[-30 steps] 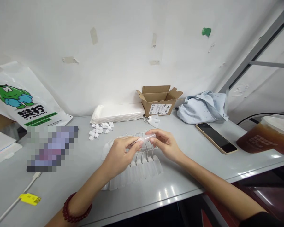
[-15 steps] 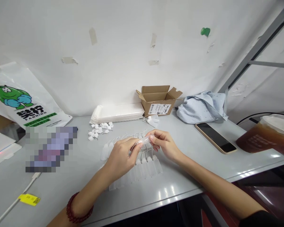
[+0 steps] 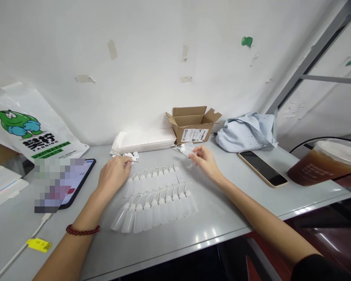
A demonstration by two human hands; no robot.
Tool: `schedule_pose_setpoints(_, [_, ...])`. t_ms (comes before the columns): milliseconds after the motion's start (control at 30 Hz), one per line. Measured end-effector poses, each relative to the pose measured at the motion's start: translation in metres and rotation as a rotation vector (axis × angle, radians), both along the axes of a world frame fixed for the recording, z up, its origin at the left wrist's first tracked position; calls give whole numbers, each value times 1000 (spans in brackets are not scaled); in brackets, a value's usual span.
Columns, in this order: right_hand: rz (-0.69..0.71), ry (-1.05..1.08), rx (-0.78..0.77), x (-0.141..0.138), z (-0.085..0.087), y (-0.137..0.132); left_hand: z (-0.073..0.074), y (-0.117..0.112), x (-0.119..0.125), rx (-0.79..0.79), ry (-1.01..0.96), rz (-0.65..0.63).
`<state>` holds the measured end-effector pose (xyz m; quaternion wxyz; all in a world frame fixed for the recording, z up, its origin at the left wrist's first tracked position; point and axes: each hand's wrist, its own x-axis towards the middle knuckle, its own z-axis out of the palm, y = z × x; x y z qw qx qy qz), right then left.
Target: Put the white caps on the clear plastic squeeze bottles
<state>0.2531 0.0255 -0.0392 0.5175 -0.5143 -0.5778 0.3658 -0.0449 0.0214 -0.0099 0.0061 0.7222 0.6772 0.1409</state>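
Note:
Two rows of small translucent squeeze bottles with tethered caps lie on the grey table (image 3: 222, 218), a back row (image 3: 152, 177) and a front row (image 3: 155, 207). My left hand (image 3: 113, 174) has its fingers curled down onto a pile of small white caps (image 3: 132, 155), left of the back row. What the fingers pinch is hidden. My right hand (image 3: 204, 160) hovers past the right end of the back row, fingers loosely apart and holding nothing. It is close to a small clear packet (image 3: 185, 149) lying in front of the cardboard box (image 3: 193, 125).
A stack of white padded envelopes (image 3: 146, 140) lies by the wall. A blue cloth (image 3: 245, 132), a dark phone (image 3: 261, 168) and a lidded brown drink (image 3: 324, 164) are at the right. Left: another phone (image 3: 76, 179), a printed plastic bag (image 3: 32, 128), a cable with yellow tag (image 3: 39, 245).
Both hands held one small bottle together over the rows. Now they have parted: the left moved left to the white caps, the right moved back toward the box, with no bottle in it.

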Motion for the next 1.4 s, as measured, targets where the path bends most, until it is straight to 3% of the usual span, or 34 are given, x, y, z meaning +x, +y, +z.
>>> schedule_pose_setpoints(133, [-41,-304,47,7,-9,10,-9,4,-2,-17,14,-38])
schedule_pose_setpoints(333, [35,-695,179,10,-12,15,-13,6,-1,4,35,-57])
schedule_pose_setpoints(433, [35,-801,228,14,-11,18,-15,7,0,-3,26,-103])
schedule_pose_setpoints(900, [-28,-841,213,23,-18,28,-19,10,-2,6,1,-118])
schedule_pose_setpoints(1100, [-1,-838,231,23,-12,23,-15,10,-4,-21,39,-117])
schedule_pose_setpoints(1300, [1,-808,288,20,-4,14,-9,9,-4,-81,76,-39])
schedule_pose_setpoints(1400, [66,-784,286,15,2,7,-4,6,-3,-105,38,-18])
